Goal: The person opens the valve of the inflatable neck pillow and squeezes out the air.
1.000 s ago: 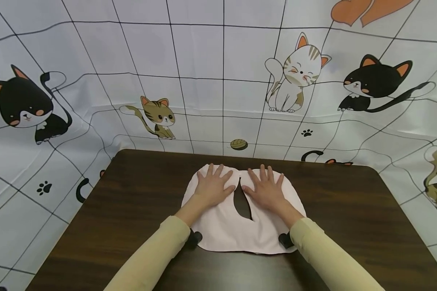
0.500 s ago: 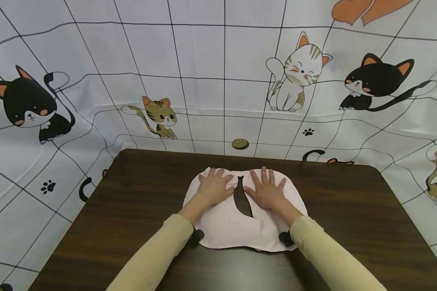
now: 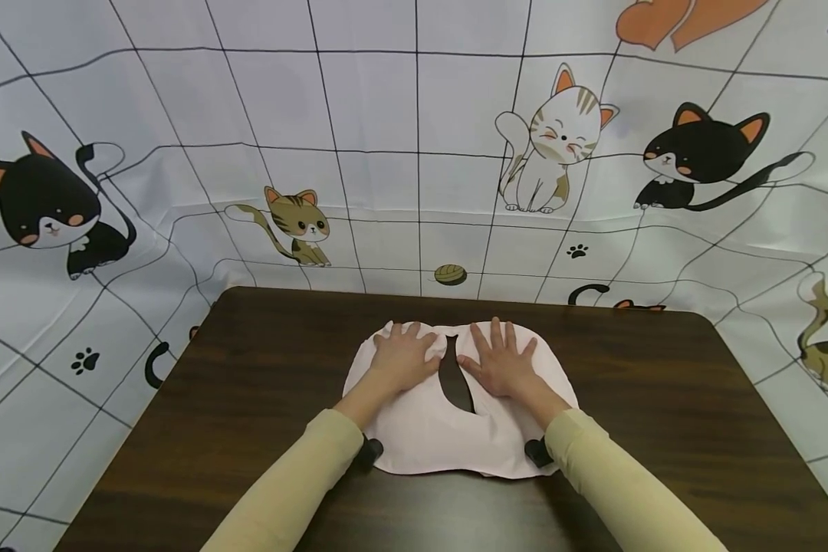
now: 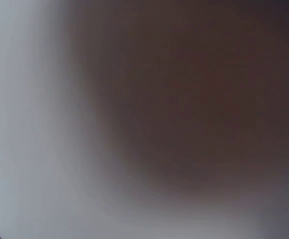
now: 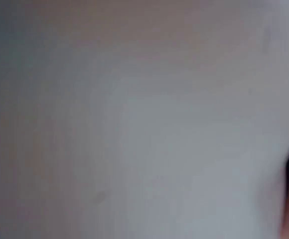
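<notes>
A pale pink bib-shaped cloth lies spread on the brown wooden table, its teardrop opening in the middle and its rounded lower edge towards me. On its left lobe rests my left hand, palm down, with small puckers in the cloth by the fingertips. My right hand lies flat on the right lobe, fingers spread. Both thumbs point towards the opening. Pale blurred cloth fills most of the right wrist view. The left wrist view is too close and blurred to show the fingers.
Dark wrist cameras stick out under both wrists, the left camera and the right camera close over the cloth. A white curtain with grid lines and cartoon cats hangs behind the table's far edge.
My left fingertips have drawn slightly back towards me, and the cloth around them has puckered along the top edge. My right hand stays nearly in place on the cloth.
</notes>
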